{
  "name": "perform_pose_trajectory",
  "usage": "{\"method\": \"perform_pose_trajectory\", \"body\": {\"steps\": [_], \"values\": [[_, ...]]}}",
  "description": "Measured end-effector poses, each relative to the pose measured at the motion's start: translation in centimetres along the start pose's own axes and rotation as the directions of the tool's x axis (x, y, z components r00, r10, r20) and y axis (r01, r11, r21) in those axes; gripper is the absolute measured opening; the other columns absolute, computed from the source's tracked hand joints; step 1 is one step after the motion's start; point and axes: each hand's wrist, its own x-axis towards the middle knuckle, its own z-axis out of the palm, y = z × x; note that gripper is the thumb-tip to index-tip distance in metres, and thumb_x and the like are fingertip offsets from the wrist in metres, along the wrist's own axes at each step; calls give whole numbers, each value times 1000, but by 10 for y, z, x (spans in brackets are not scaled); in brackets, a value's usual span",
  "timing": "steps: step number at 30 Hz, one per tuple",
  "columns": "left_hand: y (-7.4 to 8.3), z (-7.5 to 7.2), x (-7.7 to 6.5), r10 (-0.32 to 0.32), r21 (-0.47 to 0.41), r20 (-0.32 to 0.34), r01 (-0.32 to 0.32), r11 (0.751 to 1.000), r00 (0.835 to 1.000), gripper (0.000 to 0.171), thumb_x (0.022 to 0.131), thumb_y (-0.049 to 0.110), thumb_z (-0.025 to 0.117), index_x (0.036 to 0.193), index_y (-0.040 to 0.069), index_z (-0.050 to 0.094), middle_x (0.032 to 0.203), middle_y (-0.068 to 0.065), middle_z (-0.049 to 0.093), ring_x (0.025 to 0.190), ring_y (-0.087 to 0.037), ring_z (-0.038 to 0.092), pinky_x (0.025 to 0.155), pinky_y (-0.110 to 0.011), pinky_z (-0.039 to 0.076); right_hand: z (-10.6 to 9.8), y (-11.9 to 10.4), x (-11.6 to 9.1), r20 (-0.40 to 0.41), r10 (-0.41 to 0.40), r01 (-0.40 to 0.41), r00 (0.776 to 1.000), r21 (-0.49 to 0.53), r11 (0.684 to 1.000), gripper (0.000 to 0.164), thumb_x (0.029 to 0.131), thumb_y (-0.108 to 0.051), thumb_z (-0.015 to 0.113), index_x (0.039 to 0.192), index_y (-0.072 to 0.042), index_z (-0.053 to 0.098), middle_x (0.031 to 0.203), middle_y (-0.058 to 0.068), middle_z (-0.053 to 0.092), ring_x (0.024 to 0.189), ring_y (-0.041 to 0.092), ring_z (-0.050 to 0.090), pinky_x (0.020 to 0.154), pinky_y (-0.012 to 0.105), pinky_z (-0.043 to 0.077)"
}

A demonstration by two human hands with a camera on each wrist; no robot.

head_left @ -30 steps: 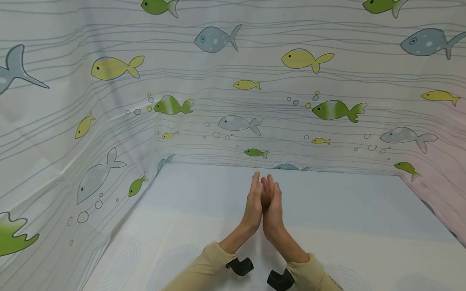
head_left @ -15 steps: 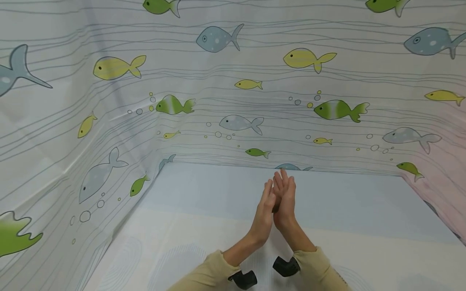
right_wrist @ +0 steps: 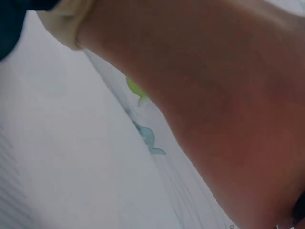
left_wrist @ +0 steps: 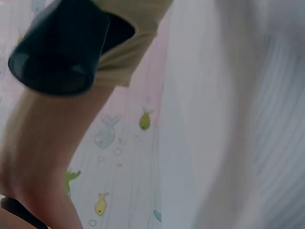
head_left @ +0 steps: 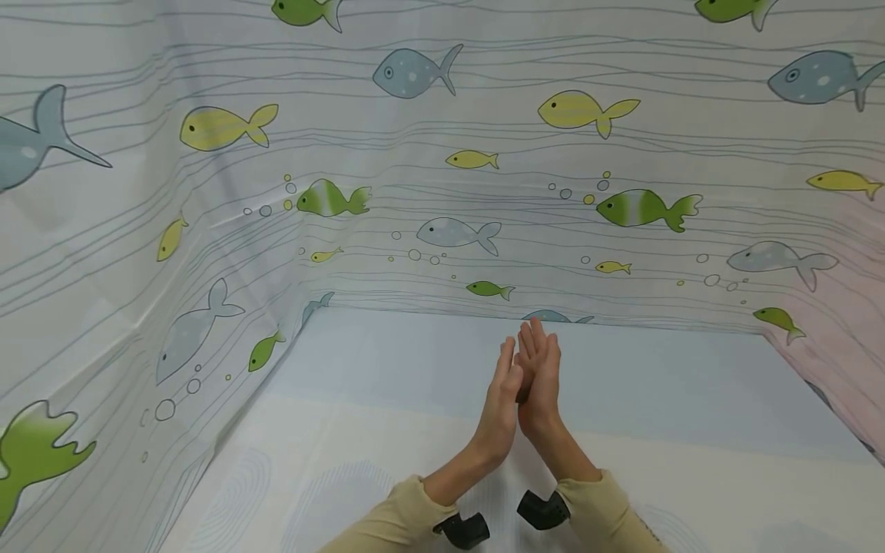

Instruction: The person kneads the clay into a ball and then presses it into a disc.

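My left hand [head_left: 498, 403] and right hand [head_left: 542, 388] stand upright, palms facing each other, in the middle of the head view. Their fingers are straight and point away from me. Between the palms sits a small dark thing [head_left: 524, 389], mostly covered by the hands. Its black edge shows in the left wrist view as a dark strip [left_wrist: 21, 213] at the bottom left. In the right wrist view, a black bit [right_wrist: 299, 210] peeks out at the lower right edge. What kind of thing it is, I cannot tell.
Below the hands lies a white and pale blue surface [head_left: 387, 361]. Fish-printed cloth [head_left: 387, 177] rises behind it and on the left, with a pinkish side [head_left: 846, 322] on the right. Black wrist camera mounts [head_left: 465, 531] hang below both beige sleeves [head_left: 408, 511].
Both hands moved a little to the right together, leaning slightly right, between the first frame and the second. Since then they have barely moved, palms still facing.
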Motion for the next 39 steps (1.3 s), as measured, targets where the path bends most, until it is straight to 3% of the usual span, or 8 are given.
{"method": "perform_pose_trajectory", "body": {"steps": [7, 15, 22, 29, 39], "values": [[-7, -8, 9, -8, 10, -90, 9, 1000, 996, 67, 104, 45, 19, 159, 10, 7, 166, -3, 5, 153, -20, -1, 122, -51, 3, 11, 8, -13, 25, -37, 38, 999, -64, 997, 64, 105, -53, 14, 160, -21, 13, 165, -1, 16, 152, 15, 14, 123, 40, 11], [-13, -23, 24, -62, 15, -183, 66, 998, 981, 68, 104, 44, 22, 158, 5, 12, 165, -7, 12, 152, -22, 8, 122, -48, 6, 20, 16, -27, 92, -49, 60, 995, -114, 992, 68, 106, -50, 12, 160, -9, 10, 165, 3, 15, 152, 20, 12, 122, 44, 9], [-14, -36, 36, -122, -33, -258, 117, 993, 958, 67, 104, 47, 24, 159, 11, 15, 165, -4, 14, 152, -23, 12, 122, -50, 6, 27, 17, -37, 116, -21, 38, 993, -152, 988, 71, 106, -51, 13, 159, -5, 6, 166, 9, 11, 153, 26, 9, 122, 50, 8], [-11, -35, 38, -105, -34, -241, 100, 994, 965, 68, 104, 47, 24, 159, 10, 13, 166, -4, 12, 152, -22, 9, 122, -50, 6, 27, 15, -36, 118, -20, 38, 993, -149, 988, 72, 105, -53, 12, 159, -6, 5, 166, 6, 11, 153, 24, 9, 122, 50, 9], [-15, -18, 22, -65, -5, -134, 64, 998, 989, 69, 105, 44, 20, 158, 2, 10, 165, -9, 11, 153, -24, 5, 122, -48, 5, 15, 14, -23, 60, -9, 16, 998, -119, 993, 69, 105, -52, 12, 160, -9, 7, 166, 4, 12, 152, 21, 10, 123, 44, 7]]}}
